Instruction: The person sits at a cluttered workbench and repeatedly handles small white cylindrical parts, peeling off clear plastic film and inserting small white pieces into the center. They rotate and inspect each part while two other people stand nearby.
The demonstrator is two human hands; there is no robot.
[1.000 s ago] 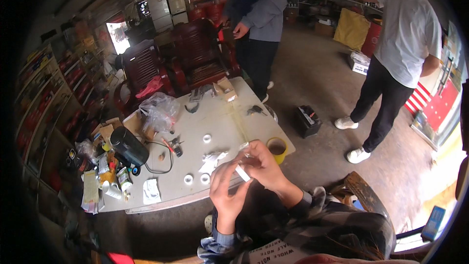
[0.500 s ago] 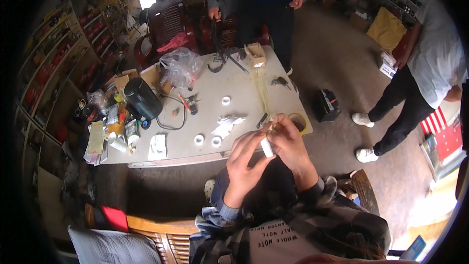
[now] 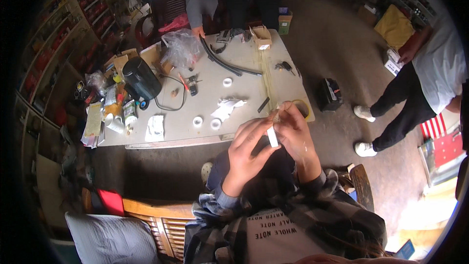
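Close together above the table's near edge, both my hands work at a small white tape roll [image 3: 272, 137], seen edge-on. My left hand [image 3: 244, 151] is closed around it, thumb below and fingers above. Opposite, my right hand [image 3: 295, 132] pinches with its fingertips near the roll's upper end; a small pale bit there is too small to make out. On the table beyond lie similar white rolls [image 3: 194, 121], a crumpled white wrapper [image 3: 226, 108] and a flat white sheet [image 3: 155, 128]. A wider yellowish tape roll [image 3: 307, 109] sits partly behind my right hand.
The pale table [image 3: 205, 90] also bears a dark kettle-like container [image 3: 142, 78], a clear plastic bag [image 3: 180, 49], keys [image 3: 283, 66] and an open carton [image 3: 261, 38]. A co-worker's hand [image 3: 198, 32] holds a long black strip [image 3: 222, 63]. Another person [image 3: 430, 68] stands at right near a black box [image 3: 329, 95].
My view has shifted slightly. The co-worker across the table has leaned in, and the black strip now lies across the tabletop. My hands stay together on the roll.
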